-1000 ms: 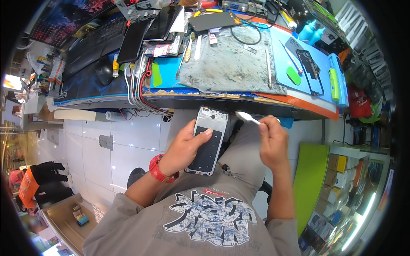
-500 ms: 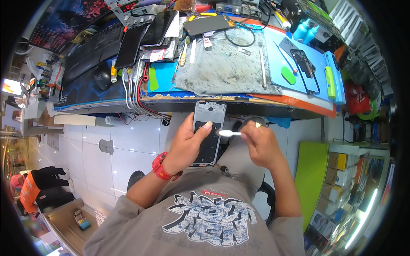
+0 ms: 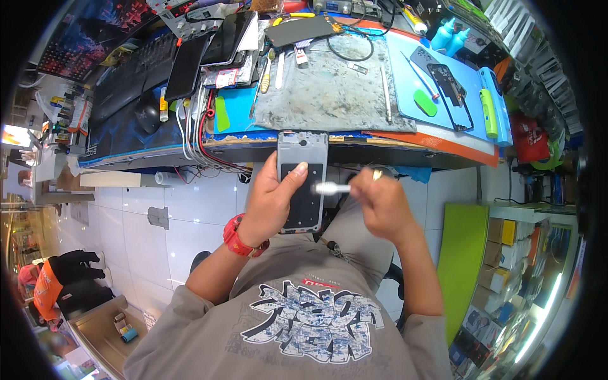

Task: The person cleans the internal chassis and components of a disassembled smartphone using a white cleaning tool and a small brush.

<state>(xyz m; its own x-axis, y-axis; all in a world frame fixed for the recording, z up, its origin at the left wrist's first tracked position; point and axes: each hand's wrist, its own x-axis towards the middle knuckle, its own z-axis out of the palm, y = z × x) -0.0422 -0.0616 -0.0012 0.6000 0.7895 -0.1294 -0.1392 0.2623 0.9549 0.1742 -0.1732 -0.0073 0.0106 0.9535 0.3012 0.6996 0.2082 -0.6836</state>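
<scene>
Grip first: left hand (image 3: 266, 199) wrapped round the left edge of a phone body (image 3: 308, 201), thumb pressed on the dark panel, other fingers hidden behind. Phone body sits over the lap, just in front of the workbench (image 3: 405, 156); long axis runs almost straight away from the person, camera-hole end pointing at the bench, other end toward the shirt (image 3: 221, 329). Right hand (image 3: 386, 202) pinches a white brush (image 3: 335, 188) between thumb and fingers. Brush lies crosswise, nearly square to the phone body, its blurred head pointing left at the panel's right side; cannot tell whether it touches. Red watch (image 3: 233, 235) on left wrist, gold-coloured ring (image 3: 377, 174) on right hand. Beyond, on the bench: stained grey mat (image 3: 323, 98), slim rod (image 3: 386, 95) near its right side, lengthwise toward the person. Farther right, light-blue sheet (image 3: 400, 60) bearing black phone frame (image 3: 451, 98) and green pick (image 3: 424, 102).
</scene>
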